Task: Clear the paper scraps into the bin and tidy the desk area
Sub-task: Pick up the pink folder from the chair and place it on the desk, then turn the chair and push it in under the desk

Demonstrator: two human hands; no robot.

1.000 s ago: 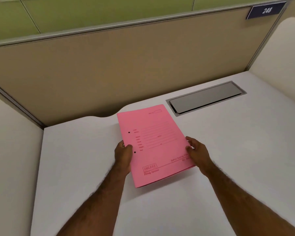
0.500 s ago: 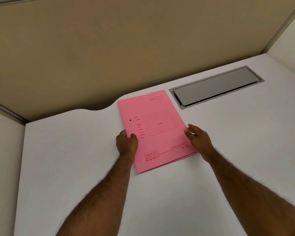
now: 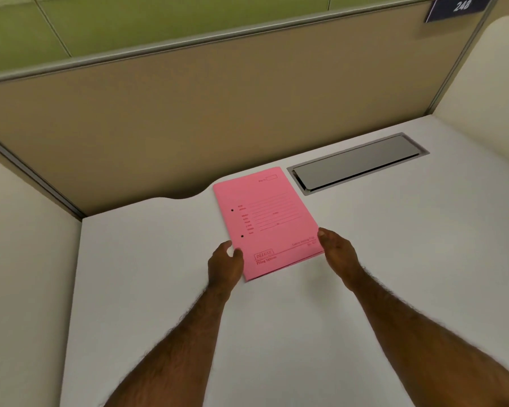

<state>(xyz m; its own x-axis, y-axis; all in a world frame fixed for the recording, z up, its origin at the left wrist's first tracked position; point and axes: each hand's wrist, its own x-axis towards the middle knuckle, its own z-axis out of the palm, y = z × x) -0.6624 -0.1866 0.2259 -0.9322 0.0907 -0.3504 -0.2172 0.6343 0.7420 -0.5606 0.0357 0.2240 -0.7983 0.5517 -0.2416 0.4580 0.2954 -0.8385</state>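
Note:
A pink filing folder [image 3: 265, 218] lies flat on the white desk [image 3: 394, 259], just left of the metal cable flap. My left hand [image 3: 225, 264] is at the folder's near left edge, with loosely curled fingers and the thumb tip touching the edge. At the near right corner, my right hand [image 3: 337, 251] rests palm down with its fingertips against the folder's edge. Neither hand grips the folder. No paper scraps and no bin are in view.
A closed grey metal cable flap [image 3: 356, 163] is set into the desk at the back right. A beige partition [image 3: 218, 118] walls the back, with white side panels left and right. A blue plate marked 248 [image 3: 459, 7] hangs at the top right.
The folder was held slightly raised, then laid flat further back on the desk. Both hands have since slid back off its cover to its near edges.

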